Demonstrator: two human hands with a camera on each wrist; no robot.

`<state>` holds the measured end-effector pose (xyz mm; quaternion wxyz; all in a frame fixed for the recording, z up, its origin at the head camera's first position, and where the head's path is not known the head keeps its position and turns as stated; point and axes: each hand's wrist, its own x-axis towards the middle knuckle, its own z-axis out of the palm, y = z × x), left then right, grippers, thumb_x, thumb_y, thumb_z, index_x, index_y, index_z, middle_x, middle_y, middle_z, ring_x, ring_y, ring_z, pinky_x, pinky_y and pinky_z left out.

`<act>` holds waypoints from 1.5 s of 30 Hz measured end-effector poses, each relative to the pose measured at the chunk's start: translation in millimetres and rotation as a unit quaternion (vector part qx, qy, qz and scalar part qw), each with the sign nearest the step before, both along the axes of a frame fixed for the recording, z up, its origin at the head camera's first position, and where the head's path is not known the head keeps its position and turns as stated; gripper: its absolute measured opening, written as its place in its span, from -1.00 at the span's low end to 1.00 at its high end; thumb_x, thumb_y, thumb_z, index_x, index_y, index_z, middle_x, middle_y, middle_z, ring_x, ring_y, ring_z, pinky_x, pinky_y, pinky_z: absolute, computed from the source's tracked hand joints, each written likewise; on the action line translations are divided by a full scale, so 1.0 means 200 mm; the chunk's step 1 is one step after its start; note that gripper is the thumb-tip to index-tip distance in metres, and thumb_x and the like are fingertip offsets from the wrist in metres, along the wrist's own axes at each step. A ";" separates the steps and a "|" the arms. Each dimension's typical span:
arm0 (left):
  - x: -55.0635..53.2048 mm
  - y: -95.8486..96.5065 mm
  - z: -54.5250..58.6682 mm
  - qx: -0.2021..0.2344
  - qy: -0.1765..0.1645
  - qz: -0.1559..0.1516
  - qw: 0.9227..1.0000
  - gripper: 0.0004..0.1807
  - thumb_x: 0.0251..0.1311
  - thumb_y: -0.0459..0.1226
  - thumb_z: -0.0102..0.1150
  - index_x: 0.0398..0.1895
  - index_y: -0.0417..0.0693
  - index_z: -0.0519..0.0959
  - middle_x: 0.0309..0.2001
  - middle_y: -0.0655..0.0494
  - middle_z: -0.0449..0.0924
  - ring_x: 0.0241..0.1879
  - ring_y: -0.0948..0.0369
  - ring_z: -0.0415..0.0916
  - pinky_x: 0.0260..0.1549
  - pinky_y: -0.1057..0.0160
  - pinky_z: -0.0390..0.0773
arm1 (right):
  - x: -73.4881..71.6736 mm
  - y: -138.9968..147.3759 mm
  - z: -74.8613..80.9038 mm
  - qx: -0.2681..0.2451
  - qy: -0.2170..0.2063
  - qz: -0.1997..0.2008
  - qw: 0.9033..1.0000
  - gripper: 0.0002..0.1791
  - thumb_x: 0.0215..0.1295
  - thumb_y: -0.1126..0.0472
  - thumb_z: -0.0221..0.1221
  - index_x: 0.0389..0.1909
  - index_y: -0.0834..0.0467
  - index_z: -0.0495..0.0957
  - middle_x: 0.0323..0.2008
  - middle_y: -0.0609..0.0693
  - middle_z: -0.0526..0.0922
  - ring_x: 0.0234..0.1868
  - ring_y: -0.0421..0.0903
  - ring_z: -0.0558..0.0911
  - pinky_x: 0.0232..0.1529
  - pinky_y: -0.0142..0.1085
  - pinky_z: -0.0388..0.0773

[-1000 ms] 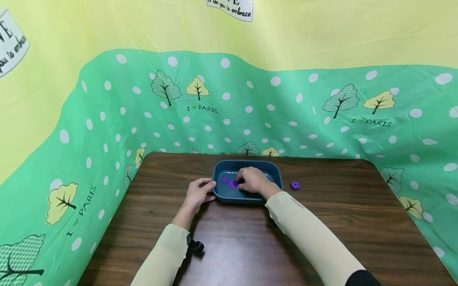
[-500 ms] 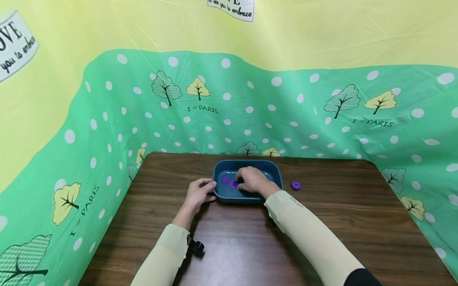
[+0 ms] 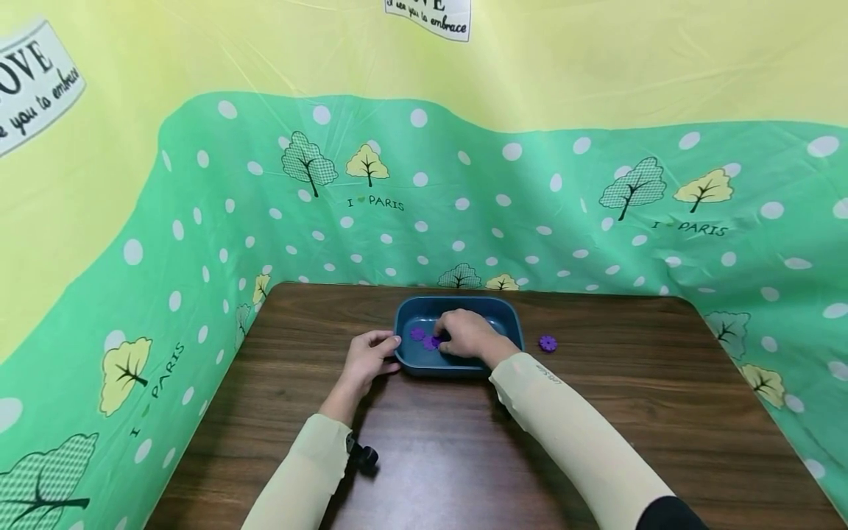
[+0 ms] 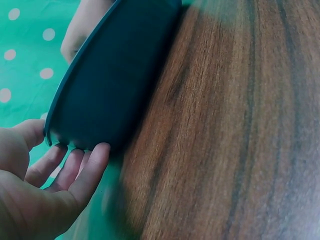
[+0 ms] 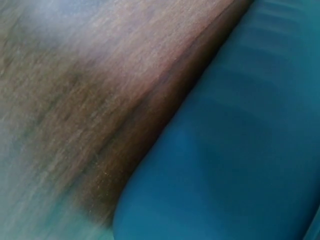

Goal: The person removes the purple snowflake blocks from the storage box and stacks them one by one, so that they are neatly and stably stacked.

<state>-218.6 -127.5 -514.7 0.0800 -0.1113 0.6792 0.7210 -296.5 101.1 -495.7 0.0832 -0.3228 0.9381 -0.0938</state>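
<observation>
A dark blue rectangular tray (image 3: pixel 457 370) stands toward the back of the table. At its left end my left hand (image 3: pixel 366 357) holds it, the thumb at the rim and the fingertips against the outer wall in the left wrist view. My right hand (image 3: pixel 467 335) reaches inside, fingers bent down, pinching a dark purple flower-shaped piece (image 3: pixel 436 341) partly hidden by the fingertips. Beside that piece lie other purple flower-shaped pieces (image 3: pixel 417 333) on the tray's floor. The right wrist view shows the tray's outer wall (image 5: pixel 215 165) but not the hand.
Another purple flower-shaped piece (image 3: pixel 548 344) lies on the brown wooden table (image 3: pixel 636 397), just right of the tray. A green and yellow printed cloth (image 3: pixel 517 169) hangs behind and to the left. A black wrist camera (image 3: pixel 364 458) sits by the left sleeve.
Both hands stay almost still, with the tray in place. The head view has shifted very slightly.
</observation>
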 end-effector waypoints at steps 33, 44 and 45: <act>0.03 0.02 -0.01 -0.007 0.006 0.015 1.000 -0.56 0.34 -0.27 0.33 0.19 -0.36 0.59 -0.08 -0.10 0.62 -0.19 0.13 0.64 -0.21 0.05 0.81 | 0.06 0.34 0.12 -0.186 0.020 -0.033 0.982 -0.78 0.24 0.20 0.44 -0.10 0.12 0.77 -0.10 -0.05 0.71 -0.07 -0.07 0.67 0.01 -0.10 0.71; 0.02 0.02 -0.01 -0.007 0.016 0.015 1.000 -0.54 0.35 -0.26 0.32 0.20 -0.40 0.58 -0.05 -0.18 0.63 -0.24 0.19 0.63 -0.16 -0.03 0.80 | 0.04 0.45 0.18 -0.184 0.045 -0.041 0.981 -0.78 0.26 0.19 0.43 -0.09 0.11 0.76 -0.09 -0.02 0.73 -0.06 -0.03 0.65 0.03 -0.05 0.70; 0.01 0.02 -0.01 -0.007 0.016 0.014 1.000 -0.54 0.36 -0.27 0.31 0.20 -0.40 0.57 -0.05 -0.18 0.63 -0.23 0.19 0.63 -0.15 -0.05 0.79 | 0.04 0.46 0.18 -0.184 0.048 -0.041 0.981 -0.78 0.26 0.18 0.43 -0.09 0.12 0.76 -0.09 -0.02 0.73 -0.06 -0.03 0.65 0.03 -0.05 0.69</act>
